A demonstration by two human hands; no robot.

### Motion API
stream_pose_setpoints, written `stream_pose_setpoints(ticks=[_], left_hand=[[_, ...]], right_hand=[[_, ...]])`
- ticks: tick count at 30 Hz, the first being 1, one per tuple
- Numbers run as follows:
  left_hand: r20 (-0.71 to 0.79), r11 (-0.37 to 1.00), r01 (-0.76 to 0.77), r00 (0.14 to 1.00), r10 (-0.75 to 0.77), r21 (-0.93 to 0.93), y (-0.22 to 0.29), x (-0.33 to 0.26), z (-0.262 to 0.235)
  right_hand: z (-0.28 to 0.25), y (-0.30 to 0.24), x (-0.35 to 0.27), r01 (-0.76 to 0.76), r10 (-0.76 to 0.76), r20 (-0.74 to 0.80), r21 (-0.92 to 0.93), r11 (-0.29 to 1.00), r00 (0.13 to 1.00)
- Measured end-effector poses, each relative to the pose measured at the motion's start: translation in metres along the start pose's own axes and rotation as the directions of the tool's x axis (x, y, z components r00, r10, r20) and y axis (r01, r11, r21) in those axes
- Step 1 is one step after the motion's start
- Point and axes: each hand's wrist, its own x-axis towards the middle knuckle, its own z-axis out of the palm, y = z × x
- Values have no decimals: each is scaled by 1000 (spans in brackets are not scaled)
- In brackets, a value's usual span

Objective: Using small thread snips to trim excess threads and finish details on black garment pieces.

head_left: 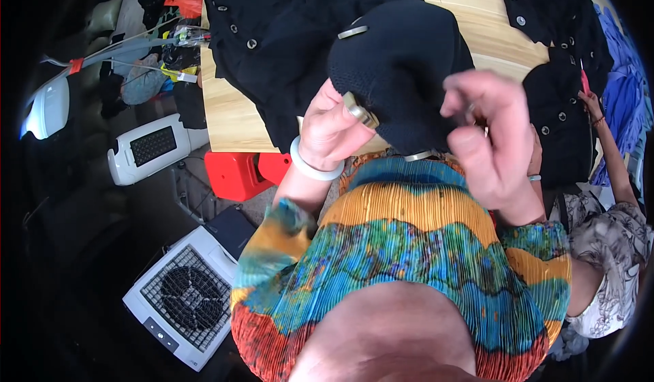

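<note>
My left hand (330,126) pinches the edge of a black knit garment (415,68) beside a gold-and-silver metal button (361,111). The held cloth is lifted over the near edge of the table, with another button (353,32) on its upper part and one more (418,156) at its lower edge. My right hand (494,133) is raised just right of the cloth, its fingers curled in and slightly blurred. Something small and dark shows between those fingers, too unclear to name.
More black buttoned garments (272,55) cover the wooden table (235,119). At right, a co-worker's hand (594,106) holds a red-handled tool (584,82) near black cloth and blue strips (616,75). A red stool (231,176) and a white fan unit (187,293) stand at left.
</note>
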Motion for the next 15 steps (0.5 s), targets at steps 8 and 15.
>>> stream_pose_setpoints(ticks=[8,15], left_hand=[[24,934,-128,992,128,333,0,1,9],[4,894,-155,986,169,421,0,-1,15]], right_hand=[[8,-5,0,43,-30,104,-123,991,994],[10,-6,1,23,-13,72,-142,990,997]])
